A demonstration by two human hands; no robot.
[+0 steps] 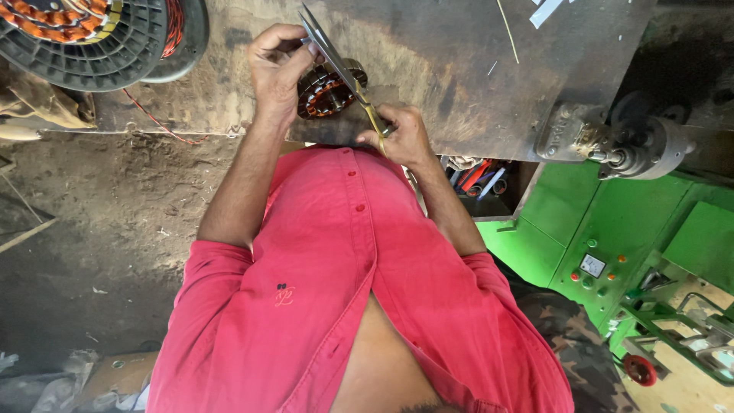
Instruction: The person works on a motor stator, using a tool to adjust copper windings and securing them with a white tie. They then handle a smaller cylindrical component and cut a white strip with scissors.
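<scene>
A worn, dust-grey workbench (459, 84) carried everything. A round motor stator (327, 90) with orange-brown copper windings sat on it near the middle. A black plastic wire spool (92, 46), wound with orange and yellow wire, rested on the bench's left end, a second dark reel (187, 34) just beside it on the right. A thin red wire (164, 126) trailed from the spools along the bench's edge. A thin pale stick (506, 30) and a white strip (547, 11) lay to the right, well apart from the stator.
</scene>
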